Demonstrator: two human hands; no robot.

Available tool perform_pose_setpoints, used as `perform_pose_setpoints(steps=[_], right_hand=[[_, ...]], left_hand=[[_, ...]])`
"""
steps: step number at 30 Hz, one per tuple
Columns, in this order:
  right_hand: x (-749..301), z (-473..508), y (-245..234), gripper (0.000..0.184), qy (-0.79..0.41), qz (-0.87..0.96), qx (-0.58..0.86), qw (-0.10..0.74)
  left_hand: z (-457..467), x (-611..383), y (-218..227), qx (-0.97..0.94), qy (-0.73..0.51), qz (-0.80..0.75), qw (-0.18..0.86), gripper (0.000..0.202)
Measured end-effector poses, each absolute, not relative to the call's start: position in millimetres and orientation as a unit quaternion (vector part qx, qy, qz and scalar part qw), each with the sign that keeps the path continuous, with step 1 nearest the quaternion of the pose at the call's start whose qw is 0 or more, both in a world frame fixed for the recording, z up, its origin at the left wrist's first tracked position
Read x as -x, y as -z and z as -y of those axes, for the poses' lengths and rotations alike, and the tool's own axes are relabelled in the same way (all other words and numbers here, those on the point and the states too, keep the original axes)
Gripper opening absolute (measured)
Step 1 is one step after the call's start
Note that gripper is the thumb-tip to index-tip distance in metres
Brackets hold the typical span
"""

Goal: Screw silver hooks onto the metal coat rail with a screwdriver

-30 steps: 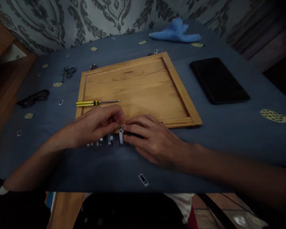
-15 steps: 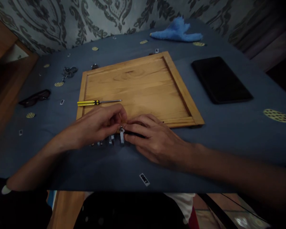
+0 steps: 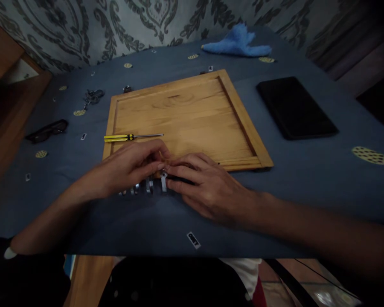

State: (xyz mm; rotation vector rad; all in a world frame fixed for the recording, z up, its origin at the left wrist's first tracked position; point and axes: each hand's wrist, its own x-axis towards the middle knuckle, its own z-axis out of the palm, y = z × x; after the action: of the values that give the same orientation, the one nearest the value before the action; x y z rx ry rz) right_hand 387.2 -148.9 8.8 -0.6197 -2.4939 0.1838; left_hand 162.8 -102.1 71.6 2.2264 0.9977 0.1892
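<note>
A wooden panel with a raised frame lies flat on the blue cloth. Both hands meet at its near edge. My left hand is curled, fingertips pinched together on a small part I cannot make out. My right hand lies low with fingers pressed against a small metal bracket. Several more small metal pieces sit in a row on the cloth under the left hand. A yellow-and-black screwdriver rests on the panel just beyond my left hand.
A black tablet lies to the right of the panel. A blue cloth rag sits at the far edge. Dark glasses and a bunch of keys lie at the left. The table's front edge is close to my body.
Almost nothing moved. My left fingers shifted slightly over the small metal pieces; the right hand stayed against the bracket.
</note>
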Motion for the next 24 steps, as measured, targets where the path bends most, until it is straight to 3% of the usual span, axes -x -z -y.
perform_pose_setpoints(steps=[14,24], right_hand=[[-387,149,-9,0.029,-0.083,0.928,0.231,0.281],[-387,150,-9,0.027,-0.081,0.926,0.237,0.283]], left_hand=[[112,-152,-72,-0.9,-0.028,-0.353,0.256,0.041],[125,-155,-65,-0.907,-0.062,-0.363,0.202,0.052]])
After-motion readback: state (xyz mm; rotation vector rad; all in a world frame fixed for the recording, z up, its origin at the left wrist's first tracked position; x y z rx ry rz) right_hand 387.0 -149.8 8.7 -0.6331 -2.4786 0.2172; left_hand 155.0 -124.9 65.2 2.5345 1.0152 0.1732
